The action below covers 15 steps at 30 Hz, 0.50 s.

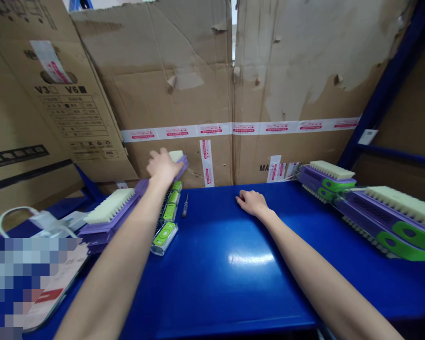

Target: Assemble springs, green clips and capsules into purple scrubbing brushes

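My left hand [163, 167] is at the back left of the table, its fingers and thumb around a purple part with a cream bristle pad [179, 162]; the palm hides some of it. Below that wrist, a row of small clear cases with green faces [170, 212] runs toward me. A small screwdriver [185, 208] lies to their right. My right hand [252, 202] rests on the blue table [212, 283] with its fingers curled in, and nothing shows in them. Left of my left forearm are stacked purple parts topped by a cream bristle pad [109, 206].
At the right stand purple and green assemblies with cream bristle pads [403, 208]. Cardboard sheets [184, 94] wall the back and left. A white plug with a cable [46, 219] lies at the left, near a blurred-out flat panel [53, 297]. A blue post [378, 89] rises at right.
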Available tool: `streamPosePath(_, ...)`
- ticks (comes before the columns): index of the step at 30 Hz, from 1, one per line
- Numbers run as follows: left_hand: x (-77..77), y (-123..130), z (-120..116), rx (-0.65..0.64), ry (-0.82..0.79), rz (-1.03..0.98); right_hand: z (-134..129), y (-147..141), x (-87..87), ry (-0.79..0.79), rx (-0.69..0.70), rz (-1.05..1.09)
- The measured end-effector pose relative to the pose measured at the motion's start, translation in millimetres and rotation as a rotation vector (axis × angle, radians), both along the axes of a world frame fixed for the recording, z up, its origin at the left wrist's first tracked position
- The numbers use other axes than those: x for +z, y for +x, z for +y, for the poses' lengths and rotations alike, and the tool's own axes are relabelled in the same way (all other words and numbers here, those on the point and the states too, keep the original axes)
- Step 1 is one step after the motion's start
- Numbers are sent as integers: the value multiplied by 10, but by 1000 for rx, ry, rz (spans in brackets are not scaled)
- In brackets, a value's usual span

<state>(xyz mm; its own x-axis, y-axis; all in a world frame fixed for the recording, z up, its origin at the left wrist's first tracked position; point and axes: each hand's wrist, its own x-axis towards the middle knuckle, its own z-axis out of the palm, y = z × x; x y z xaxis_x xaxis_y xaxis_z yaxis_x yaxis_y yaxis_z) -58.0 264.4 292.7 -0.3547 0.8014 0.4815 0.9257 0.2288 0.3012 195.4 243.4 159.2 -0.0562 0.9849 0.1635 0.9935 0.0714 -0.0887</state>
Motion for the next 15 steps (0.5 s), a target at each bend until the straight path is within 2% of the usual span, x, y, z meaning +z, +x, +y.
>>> streamPosePath(5,-338,548,24,-253,-124,9,25,24,-14,26,-35,102)
streamPosePath(11,-785,1037,11,-714,-149,116,53,86,-3,120,-171,351)
streamPosePath(15,-955,1141,11,-801,-124,115,55,150,9,192,-283,502)
